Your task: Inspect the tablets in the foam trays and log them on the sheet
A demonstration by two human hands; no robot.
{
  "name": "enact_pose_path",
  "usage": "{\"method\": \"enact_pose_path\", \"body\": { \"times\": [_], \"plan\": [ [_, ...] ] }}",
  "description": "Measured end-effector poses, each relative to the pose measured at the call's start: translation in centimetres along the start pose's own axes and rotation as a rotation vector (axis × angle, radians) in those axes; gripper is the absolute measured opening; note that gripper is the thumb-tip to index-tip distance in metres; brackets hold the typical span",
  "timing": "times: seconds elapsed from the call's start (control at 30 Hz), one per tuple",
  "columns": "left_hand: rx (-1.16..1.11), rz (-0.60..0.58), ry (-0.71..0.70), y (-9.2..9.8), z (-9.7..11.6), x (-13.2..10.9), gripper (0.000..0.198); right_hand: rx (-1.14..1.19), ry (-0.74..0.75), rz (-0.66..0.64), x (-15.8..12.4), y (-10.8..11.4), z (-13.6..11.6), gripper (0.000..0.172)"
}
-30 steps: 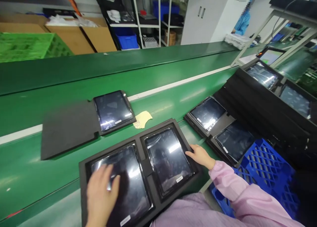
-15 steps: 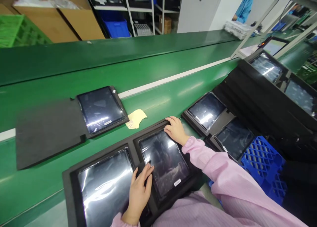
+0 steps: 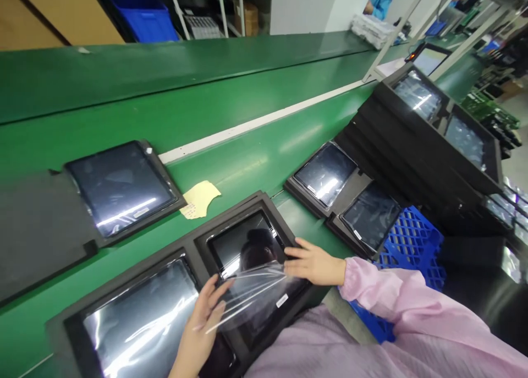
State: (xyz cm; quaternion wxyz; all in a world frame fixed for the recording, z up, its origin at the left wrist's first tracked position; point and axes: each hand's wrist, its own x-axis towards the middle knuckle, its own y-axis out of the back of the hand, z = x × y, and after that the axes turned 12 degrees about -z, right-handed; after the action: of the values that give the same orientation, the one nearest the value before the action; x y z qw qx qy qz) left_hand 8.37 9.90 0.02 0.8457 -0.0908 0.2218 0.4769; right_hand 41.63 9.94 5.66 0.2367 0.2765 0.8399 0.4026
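Clear plastic film (image 3: 256,290) is raised and creased over the lower part of a dark tablet screen (image 3: 243,246) in the right recess of a black foam tray (image 3: 187,240). My left hand (image 3: 202,320) grips the film's left side, its fingers bent. At the film's right side my right hand (image 3: 315,263) has its fingertips closed on the edge, where the creases meet. The upper part of that screen shows bare and glossy. A second, film-covered screen (image 3: 144,317) lies in the tray's left recess, beside my left hand.
Another screen (image 3: 124,188) on foam lies at the left, with a torn yellow paper (image 3: 201,199) by it. To the right are foam trays with screens (image 3: 325,173), a tall foam stack (image 3: 412,158) and a blue crate (image 3: 412,246). A person in blue (image 3: 380,1) stands far back.
The film over the right recess's screen has come up and been pulled toward me, baring the upper part. My right hand moved down from the tray's top edge. The view shifted.
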Motion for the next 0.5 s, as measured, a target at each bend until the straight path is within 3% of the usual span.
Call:
{"method": "enact_pose_path", "body": {
  "times": [0.1, 0.2, 0.3, 0.37, 0.5],
  "plan": [
    [0.153, 0.040, -0.095, -0.1, 0.3, 0.9, 0.073, -0.107, 0.221, -0.017, -0.6, -2.1, 0.4, 0.036],
    [0.409, 0.041, -0.166, 0.1, 0.6, 1.8, 0.070, -0.215, 0.228, 0.004, 0.1, -2.1, 0.3, 0.033],
    [0.557, 0.035, -0.229, 0.5, 0.6, 2.3, 0.063, -0.242, 0.178, 0.011, 2.0, -0.5, 0.5, 0.025],
    [0.561, -0.003, -0.231, 0.8, 0.5, 2.4, 0.060, -0.054, 0.095, 0.022, 4.0, 0.6, 1.0, 0.013],
    [0.444, -0.026, -0.121, 1.0, 1.4, 2.5, 0.064, 0.584, -0.259, 0.160, 8.5, 1.1, 2.5, 0.010]
  ]
}}
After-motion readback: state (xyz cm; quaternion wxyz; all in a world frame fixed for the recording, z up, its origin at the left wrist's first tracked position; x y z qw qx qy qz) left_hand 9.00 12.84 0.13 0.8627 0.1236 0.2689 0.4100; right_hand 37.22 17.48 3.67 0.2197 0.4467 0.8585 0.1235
